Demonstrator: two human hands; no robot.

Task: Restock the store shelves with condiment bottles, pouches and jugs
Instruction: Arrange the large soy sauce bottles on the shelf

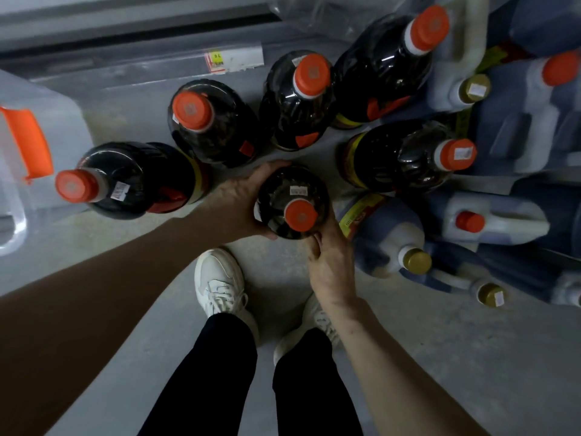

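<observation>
Now both my left hand (242, 202) and right hand (330, 262) clamp the dark bottle (290, 202) standing on the floor (440, 357) among others; I should lift it straight, keeping it upright.

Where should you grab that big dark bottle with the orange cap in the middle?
Grip the dark bottle around its wide rounded shoulder, one palm on each side, as the left hand and right hand do here. It stands upright, and the orange cap looks too narrow to lift by.
</observation>
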